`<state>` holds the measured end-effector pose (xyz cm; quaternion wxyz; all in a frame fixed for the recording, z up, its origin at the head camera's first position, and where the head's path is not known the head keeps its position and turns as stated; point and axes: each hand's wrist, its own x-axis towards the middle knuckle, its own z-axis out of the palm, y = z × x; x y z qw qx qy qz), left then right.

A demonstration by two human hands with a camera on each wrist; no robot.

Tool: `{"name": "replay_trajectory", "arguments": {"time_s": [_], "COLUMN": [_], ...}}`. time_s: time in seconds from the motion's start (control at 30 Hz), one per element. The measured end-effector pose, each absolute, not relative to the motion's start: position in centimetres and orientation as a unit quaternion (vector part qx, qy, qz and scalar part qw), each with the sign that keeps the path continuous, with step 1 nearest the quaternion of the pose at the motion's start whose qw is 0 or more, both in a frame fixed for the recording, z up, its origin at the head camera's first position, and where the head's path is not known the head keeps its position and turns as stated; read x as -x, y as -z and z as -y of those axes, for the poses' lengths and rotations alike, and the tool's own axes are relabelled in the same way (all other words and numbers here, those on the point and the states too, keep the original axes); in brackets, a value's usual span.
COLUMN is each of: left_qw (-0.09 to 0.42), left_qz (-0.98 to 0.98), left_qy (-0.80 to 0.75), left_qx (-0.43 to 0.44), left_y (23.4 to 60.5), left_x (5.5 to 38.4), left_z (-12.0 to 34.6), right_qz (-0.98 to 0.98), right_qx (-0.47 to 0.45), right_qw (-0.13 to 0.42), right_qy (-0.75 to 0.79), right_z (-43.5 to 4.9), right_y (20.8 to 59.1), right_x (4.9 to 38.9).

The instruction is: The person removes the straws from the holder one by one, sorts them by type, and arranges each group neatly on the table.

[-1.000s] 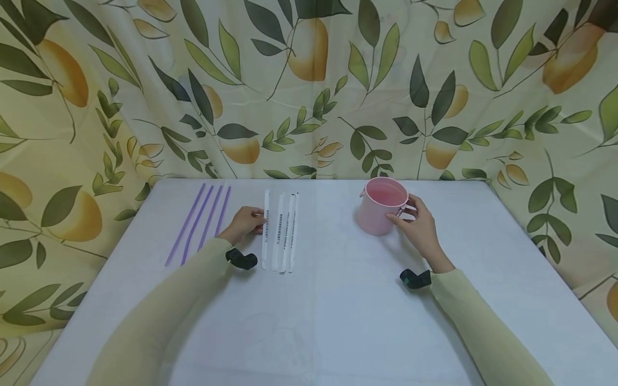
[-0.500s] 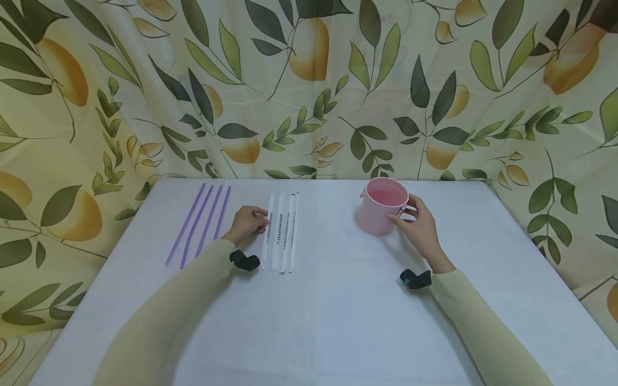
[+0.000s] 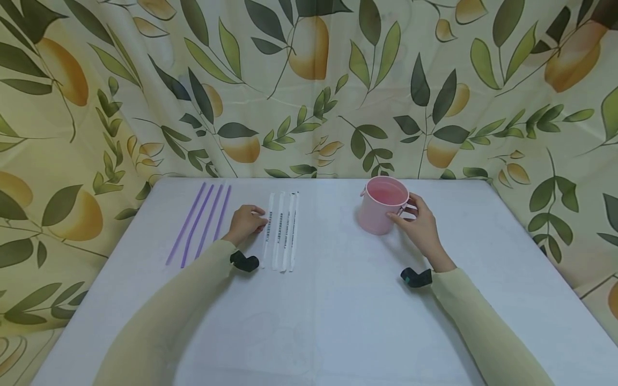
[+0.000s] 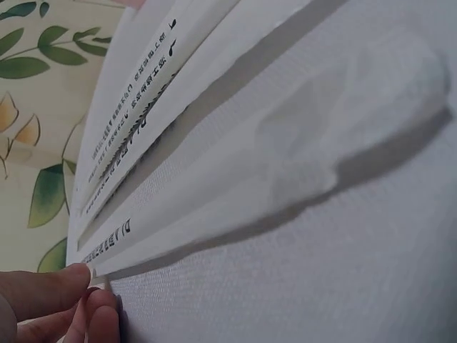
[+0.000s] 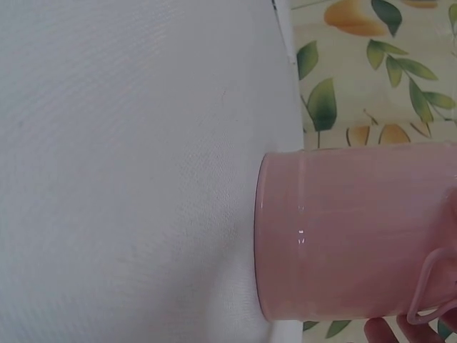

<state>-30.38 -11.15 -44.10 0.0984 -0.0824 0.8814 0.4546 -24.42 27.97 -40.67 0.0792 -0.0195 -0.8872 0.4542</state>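
Several white wrapped straws with dark print lie side by side on the white table. My left hand is at the left edge of the leftmost wrapped straw, its fingers loosely bent. In the left wrist view, the thumb tip overlaps the edge of that wrapper near its print. At right, my right hand grips a small pink bucket by its handle side, the thumb in front and the fingers behind. The bucket stands upright; its handle loops near my fingers in the right wrist view.
Several purple straws lie in a slanted row left of the wrapped ones, partly behind the left forearm. A lemon-and-leaf patterned cloth hangs behind the table's far edge. Each wrist wears a black camera.
The leftmost wrapped straw has shifted right, closer to the others. My left hand moved slightly right with it, then drew back a little. The right hand and bucket stay in place.
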Motion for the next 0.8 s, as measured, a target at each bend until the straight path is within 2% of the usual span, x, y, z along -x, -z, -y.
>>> {"name": "replay_trajectory", "arguments": {"time_s": [0.53,0.8], "left_qw": [0.068,-0.006], "left_qz": [-0.871,-0.917], "left_qy": [-0.485,-0.392], "left_qx": [0.05,-0.071], "left_y": [44.2,40.8], "left_x": [29.8,28.2], "left_z": [12.4,13.1], "right_qz": [0.899,0.926], "right_qx": [0.023,-0.001], "right_qw": [0.073,0.094], "right_qy": [-0.432,-0.366], "right_z": [-28.4,-28.9], "right_y": [40.1,37.6], "right_x": [24.2,23.8]}}
